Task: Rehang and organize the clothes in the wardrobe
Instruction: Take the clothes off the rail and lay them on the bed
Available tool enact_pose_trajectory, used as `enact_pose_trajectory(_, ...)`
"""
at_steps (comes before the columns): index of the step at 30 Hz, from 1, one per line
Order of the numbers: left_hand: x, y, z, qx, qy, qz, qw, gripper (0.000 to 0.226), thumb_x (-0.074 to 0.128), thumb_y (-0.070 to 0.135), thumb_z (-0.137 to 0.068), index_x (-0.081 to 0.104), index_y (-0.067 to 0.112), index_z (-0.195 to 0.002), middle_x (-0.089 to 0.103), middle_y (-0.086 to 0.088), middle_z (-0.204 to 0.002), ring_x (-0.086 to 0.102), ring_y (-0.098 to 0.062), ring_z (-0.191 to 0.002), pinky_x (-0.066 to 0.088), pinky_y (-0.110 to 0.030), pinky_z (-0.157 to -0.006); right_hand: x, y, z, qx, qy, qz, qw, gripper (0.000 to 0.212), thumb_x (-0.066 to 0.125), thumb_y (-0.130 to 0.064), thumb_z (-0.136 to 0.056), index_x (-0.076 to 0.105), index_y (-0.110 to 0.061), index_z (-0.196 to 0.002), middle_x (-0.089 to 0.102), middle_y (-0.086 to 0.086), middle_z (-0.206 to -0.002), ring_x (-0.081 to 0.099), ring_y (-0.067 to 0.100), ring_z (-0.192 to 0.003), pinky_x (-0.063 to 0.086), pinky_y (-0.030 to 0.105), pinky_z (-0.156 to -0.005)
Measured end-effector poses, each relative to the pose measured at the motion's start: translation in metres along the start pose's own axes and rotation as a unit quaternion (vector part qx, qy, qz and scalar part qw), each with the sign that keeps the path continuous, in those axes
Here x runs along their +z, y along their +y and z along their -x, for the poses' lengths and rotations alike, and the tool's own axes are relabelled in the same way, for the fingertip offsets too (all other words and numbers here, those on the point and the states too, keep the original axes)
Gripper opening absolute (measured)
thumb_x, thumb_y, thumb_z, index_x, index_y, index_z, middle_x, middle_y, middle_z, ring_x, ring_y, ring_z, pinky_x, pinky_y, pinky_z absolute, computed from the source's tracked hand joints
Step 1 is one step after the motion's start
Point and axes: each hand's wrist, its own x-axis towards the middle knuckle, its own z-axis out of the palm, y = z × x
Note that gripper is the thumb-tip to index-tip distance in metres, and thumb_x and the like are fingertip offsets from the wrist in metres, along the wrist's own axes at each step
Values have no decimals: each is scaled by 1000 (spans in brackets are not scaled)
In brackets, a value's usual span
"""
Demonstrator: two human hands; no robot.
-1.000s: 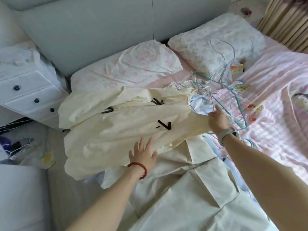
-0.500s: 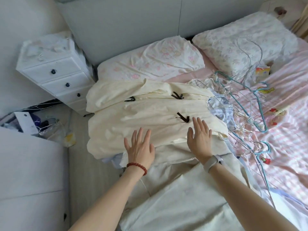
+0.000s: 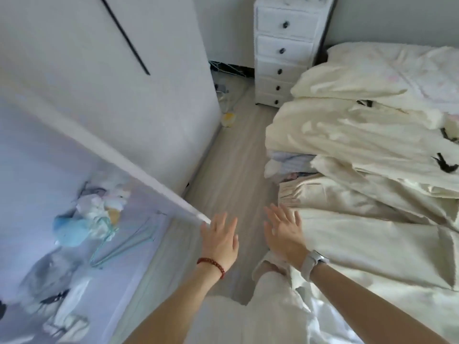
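Grip: my left hand (image 3: pixel 219 240) and right hand (image 3: pixel 285 233) hold nothing, fingers spread over the floor (image 3: pixel 233 165).
Clothes: cream garments (image 3: pixel 352 135) piled on my right.
Wardrobe: open, left (image 3: pixel 82 194).
Nearer: right hand to the pile.

There is one camera, worn on the person's head. It looks down from high up, close over both arms, at the floor (image 3: pixel 231 155) between the wardrobe (image 3: pixel 139 100) and the bed (image 3: pixel 372 219).
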Motion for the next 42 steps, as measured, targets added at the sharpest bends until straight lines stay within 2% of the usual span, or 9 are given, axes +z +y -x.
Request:
enact_pose_trajectory(4,14,-98,76,-102,66,26,992,48,35,26,-95,30,24,-142,29,-4,-149,24,-22,-138,15,-49,-111,50,-93,28,-138,-28,21,990,43,36,-31,-79,67,-12,-101,67,8,-105,63,32,-101,48,56,-83)
enact_pose_trajectory(6,18,-142,119,-167,126,65,976,45,46,21,-85,50,19,-130,48,-9,-137,45,-28,-127,31,-59,-103,67,-142,43,-200,-39,35,978,49,31,-33,-84,58,-14,-119,57,7,-125,50,30,-120,38,55,-98)
enact_pose_trajectory(10,26,-222,206,-311,145,105,934,47,38,26,-93,38,20,-140,33,-6,-148,27,-24,-138,16,-51,-110,96,-236,64,-312,-57,62,946,62,13,-41,-87,35,-16,-139,32,3,-148,20,23,-140,16,45,-112)
enact_pose_trajectory(16,13,-318,310,-467,263,145,832,44,45,22,-82,58,8,-121,53,-17,-130,47,-35,-124,33,-58,-99,134,-371,85,-452,-60,6,890,49,32,-29,-79,66,-4,-104,68,15,-104,65,34,-97,51,52,-80)
enact_pose_trajectory(20,-9,-377,356,-518,345,148,769,37,48,16,-90,54,11,-126,46,-13,-137,36,-31,-131,23,-51,-108,145,-462,99,-537,-62,-7,841,39,37,-22,-78,68,-5,-95,70,11,-90,67,30,-82,54,40,-71)
enact_pose_trajectory(27,-97,-497,401,-535,486,103,684,37,50,14,-91,51,11,-128,41,-11,-139,36,-29,-128,25,-42,-105,153,-637,102,-570,-89,-147,803,29,43,-7,-91,61,-1,-113,63,15,-112,56,33,-105,38,28,-92)
enact_pose_trajectory(32,-163,-565,403,-516,537,67,664,47,36,37,-88,52,15,-127,45,-7,-135,40,-25,-124,29,-41,-100,128,-774,109,-544,-173,-257,779,29,38,-12,-97,55,-6,-120,56,7,-120,50,17,-108,29,13,-86)
enact_pose_trajectory(37,-176,-607,387,-517,497,10,697,51,40,48,-80,59,18,-117,58,-7,-121,53,-28,-114,38,-56,-93,124,-849,114,-507,-272,-325,751,22,46,-20,-95,55,-12,-113,57,3,-108,53,15,-99,42,31,-93)
enact_pose_trajectory(42,-150,-632,388,-511,480,15,713,52,41,49,-78,54,21,-120,57,-5,-124,42,-22,-122,33,-60,-97,136,-867,104,-515,-283,-294,754,27,52,-14,-92,54,-7,-118,60,6,-106,57,15,-93,45,27,-86)
